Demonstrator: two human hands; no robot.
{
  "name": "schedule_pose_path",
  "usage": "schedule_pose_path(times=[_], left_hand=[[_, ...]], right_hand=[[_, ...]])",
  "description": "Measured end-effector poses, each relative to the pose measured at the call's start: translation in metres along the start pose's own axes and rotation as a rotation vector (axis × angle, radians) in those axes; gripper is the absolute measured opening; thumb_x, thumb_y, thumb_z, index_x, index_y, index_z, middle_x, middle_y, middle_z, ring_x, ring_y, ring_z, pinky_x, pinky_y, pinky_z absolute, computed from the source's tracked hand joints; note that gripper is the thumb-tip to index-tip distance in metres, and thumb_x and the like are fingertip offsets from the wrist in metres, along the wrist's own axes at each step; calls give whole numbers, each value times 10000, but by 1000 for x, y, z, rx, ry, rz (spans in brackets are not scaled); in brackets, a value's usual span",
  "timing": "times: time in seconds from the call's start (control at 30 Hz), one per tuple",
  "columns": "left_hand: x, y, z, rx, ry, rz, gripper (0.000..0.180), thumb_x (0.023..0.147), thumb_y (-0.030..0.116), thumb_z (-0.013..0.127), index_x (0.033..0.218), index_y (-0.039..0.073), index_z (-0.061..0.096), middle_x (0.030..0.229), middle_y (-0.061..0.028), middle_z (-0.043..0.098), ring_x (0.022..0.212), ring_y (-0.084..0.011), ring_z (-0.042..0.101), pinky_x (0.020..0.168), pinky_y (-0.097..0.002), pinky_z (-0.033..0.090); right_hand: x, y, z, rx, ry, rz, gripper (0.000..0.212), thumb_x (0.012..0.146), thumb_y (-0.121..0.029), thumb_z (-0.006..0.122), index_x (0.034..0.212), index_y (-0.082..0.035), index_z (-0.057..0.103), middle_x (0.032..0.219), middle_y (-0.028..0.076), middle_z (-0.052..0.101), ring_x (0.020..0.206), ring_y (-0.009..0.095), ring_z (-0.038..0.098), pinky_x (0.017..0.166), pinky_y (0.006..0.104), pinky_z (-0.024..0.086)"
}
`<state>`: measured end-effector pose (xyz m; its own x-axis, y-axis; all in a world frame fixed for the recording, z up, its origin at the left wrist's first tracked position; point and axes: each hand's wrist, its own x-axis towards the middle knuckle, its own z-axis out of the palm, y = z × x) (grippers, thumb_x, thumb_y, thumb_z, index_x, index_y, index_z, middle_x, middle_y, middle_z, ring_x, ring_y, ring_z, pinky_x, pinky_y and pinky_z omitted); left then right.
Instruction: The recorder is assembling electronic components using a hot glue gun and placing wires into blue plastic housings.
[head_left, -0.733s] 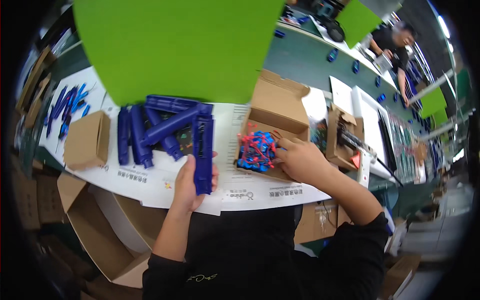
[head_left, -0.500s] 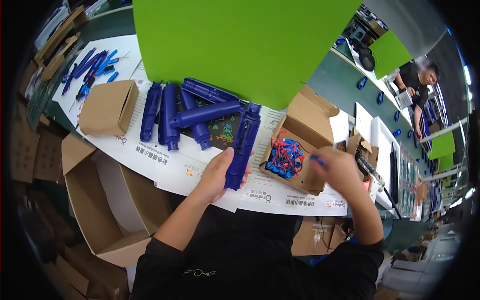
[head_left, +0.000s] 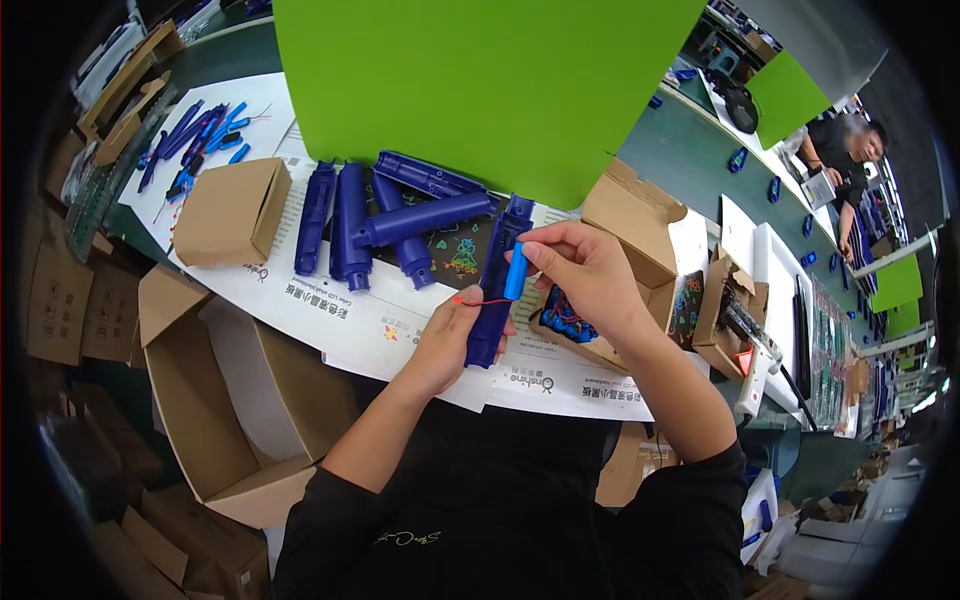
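Note:
My left hand (head_left: 448,342) is closed round the lower part of a long dark-blue plastic half-shell (head_left: 487,332), its hollow side facing up. Between the thumb and fingers of my right hand (head_left: 580,265) is a light-blue cylindrical battery (head_left: 516,272), held over the shell's right side. A red wire runs from the battery's lower end to my left thumb. Behind my right wrist, an open cardboard box (head_left: 657,300) holds several blue batteries (head_left: 566,318) with wires, partly hidden by the hand. More dark-blue shells (head_left: 420,218) lie crossed on the table left of the held one.
A green panel (head_left: 480,90) stands at the table's back. On the left are a closed cardboard box (head_left: 228,212) and a pile of shells and batteries (head_left: 205,138). A large open carton (head_left: 235,400) sits below the table edge. Another person (head_left: 845,160) works at the far right.
My right hand has moved left from over the battery box to the shell, bringing the battery with it. The left hand still grips the shell.

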<state>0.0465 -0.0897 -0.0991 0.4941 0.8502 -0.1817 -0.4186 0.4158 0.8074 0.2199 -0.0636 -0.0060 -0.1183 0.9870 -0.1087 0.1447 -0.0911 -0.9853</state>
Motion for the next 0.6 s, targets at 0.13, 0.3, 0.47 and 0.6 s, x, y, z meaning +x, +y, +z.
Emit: schedule_pose_path(times=[0.13, 0.3, 0.47, 0.6], left_hand=[[-1, 1, 2, 6, 9, -14, 511, 966, 444, 324, 1192, 15, 485, 795, -59, 603, 633, -116, 563, 570, -246, 462], [-2, 3, 2, -59, -13, 14, 469, 962, 431, 365, 1136, 16, 497, 812, -76, 596, 664, -123, 582, 583, -248, 489], [-2, 4, 3, -6, 19, 30, 513, 944, 472, 378, 1149, 16, 491, 814, -77, 595, 669, -119, 579, 606, -247, 491], [-3, 2, 4, 23, 20, 83, 474, 959, 443, 359, 1116, 19, 502, 819, -75, 598, 666, -114, 579, 615, -243, 491]], right_hand=[[-1, 8, 10, -71, 47, -39, 168, 876, -115, 598, 995, 1, 625, 851, 47, 660, 751, 74, 599, 646, 212, 481], [-2, 11, 21, -141, 142, -119, 158, 865, -101, 607, 979, 3, 642, 824, 43, 653, 728, 71, 591, 649, 212, 485], [-5, 4, 31, -213, 191, -97, 152, 854, -86, 616, 967, 12, 647, 827, 43, 653, 711, 65, 575, 643, 218, 477], [0, 21, 36, -254, 244, -317, 138, 834, -75, 635, 960, -27, 662, 917, 63, 606, 740, 79, 556, 642, 205, 452]])
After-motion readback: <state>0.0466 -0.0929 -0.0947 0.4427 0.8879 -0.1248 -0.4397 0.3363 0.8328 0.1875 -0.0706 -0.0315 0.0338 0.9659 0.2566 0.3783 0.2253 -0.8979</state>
